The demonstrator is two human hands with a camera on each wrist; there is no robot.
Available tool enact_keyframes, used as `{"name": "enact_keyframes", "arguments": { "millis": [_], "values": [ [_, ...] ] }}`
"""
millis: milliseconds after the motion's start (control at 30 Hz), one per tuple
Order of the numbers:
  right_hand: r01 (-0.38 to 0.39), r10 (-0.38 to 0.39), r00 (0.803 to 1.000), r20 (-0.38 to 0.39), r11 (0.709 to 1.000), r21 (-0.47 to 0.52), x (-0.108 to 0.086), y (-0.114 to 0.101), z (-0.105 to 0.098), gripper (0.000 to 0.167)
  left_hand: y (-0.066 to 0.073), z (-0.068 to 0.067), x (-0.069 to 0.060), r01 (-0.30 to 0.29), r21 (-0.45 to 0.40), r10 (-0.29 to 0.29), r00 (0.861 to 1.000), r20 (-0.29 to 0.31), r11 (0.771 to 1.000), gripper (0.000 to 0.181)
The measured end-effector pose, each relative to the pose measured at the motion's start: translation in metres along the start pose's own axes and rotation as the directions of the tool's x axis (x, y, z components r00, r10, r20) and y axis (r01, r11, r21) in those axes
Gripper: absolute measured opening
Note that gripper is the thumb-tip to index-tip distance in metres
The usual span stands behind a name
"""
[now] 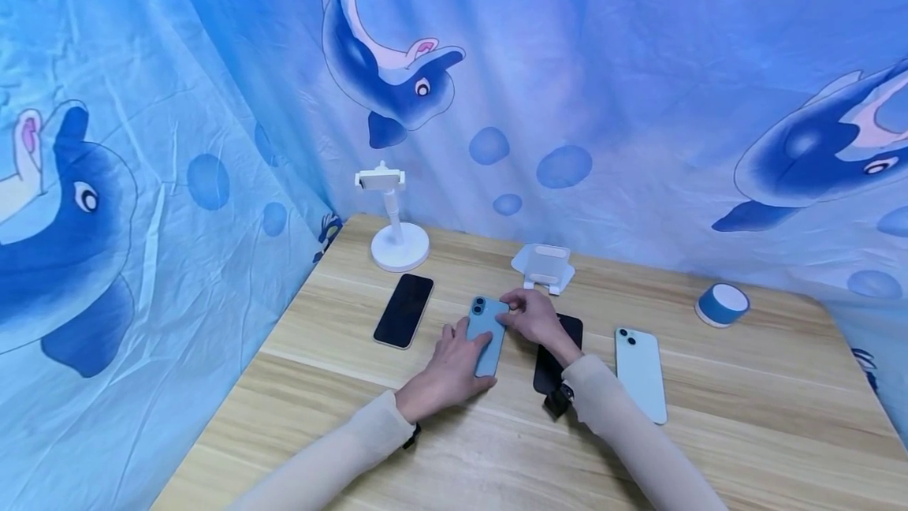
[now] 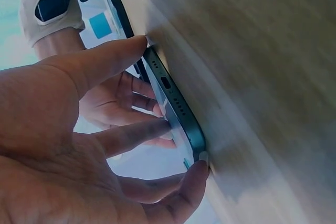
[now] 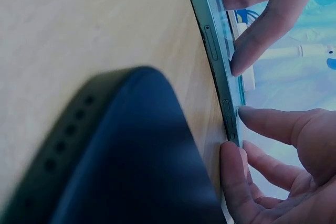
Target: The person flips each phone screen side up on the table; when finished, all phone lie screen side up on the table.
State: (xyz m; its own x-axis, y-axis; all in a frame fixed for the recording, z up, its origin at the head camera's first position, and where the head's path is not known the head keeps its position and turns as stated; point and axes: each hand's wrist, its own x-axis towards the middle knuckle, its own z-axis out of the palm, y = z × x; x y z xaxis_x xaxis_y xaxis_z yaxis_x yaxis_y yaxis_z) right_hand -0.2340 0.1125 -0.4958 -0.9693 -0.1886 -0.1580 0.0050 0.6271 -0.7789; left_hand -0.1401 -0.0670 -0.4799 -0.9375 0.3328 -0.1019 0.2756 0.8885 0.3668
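A blue phone [image 1: 489, 341] lies on the table with its camera side up. My left hand [image 1: 450, 365] grips it by its sides near the lower end, one finger resting on its back; the left wrist view shows thumb and fingers at opposite corners of the phone's port end [image 2: 167, 85]. My right hand [image 1: 532, 315] pinches the phone's upper right edge. In the right wrist view, thumb and a fingertip meet the long side edge [image 3: 212, 45] near one end. A black-screened phone [image 1: 548, 369] lies under my right wrist.
Another black-screened phone [image 1: 404, 311] lies left, a pale phone [image 1: 641, 375] right. Behind stand a white round-based holder [image 1: 400, 248] and a small white folding stand [image 1: 547, 265]. A blue-and-white cylinder [image 1: 722, 305] stands at the right. Printed curtains [image 1: 638, 46] hang behind the wooden table [image 1: 326, 385].
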Motion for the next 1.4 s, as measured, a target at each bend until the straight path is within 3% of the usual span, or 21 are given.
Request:
{"name": "enact_keyframes", "arguments": {
  "millis": [1000, 1400],
  "values": [
    [-0.038, 0.038, 0.999, 0.012, 0.999, -0.029, -0.0021, -0.0091, -0.0002, 0.037, 0.0049, -0.0016, 0.0057, -0.032, 0.083, 0.032, 0.999, -0.001, 0.996, 0.071],
    [-0.088, 0.088, 0.996, -0.003, 0.994, 0.065, -0.0007, -0.0071, 0.0015, 0.037, 0.0029, -0.0028, 0.0059, -0.044, 0.051, 0.044, 0.999, -0.010, 0.998, 0.071]
  ]
}}
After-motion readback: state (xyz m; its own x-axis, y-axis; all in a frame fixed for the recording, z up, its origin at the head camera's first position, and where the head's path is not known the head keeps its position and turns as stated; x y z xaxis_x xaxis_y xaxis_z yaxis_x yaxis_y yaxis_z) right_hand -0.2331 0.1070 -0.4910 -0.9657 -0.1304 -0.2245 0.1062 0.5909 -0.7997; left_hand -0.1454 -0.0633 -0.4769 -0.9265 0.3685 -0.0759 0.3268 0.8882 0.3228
